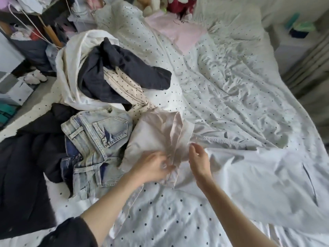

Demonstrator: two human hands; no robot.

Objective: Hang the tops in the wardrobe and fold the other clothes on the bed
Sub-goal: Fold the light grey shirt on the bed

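Observation:
A pale pink garment (160, 132) lies crumpled on the bed (178, 220) in front of me. My left hand (153, 166) pinches its lower fold. Just to the right, my right hand (199, 159) hovers with relaxed fingers and holds nothing. A white garment (267, 175) with an elastic waistband spreads flat to the right of both hands. Left of the pink piece lie light blue jeans (96, 141) over a black garment (26, 175). Further back a heap holds dark navy trousers (121, 72), a cream dotted piece (128, 88) and a white cloth (71, 72).
The bed carries a white dotted duvet and a pink item (179, 32) near the pillows. Cluttered shelves with bags (32, 32) stand at the far left. A radiator (306, 56) and a nightstand stand on the right.

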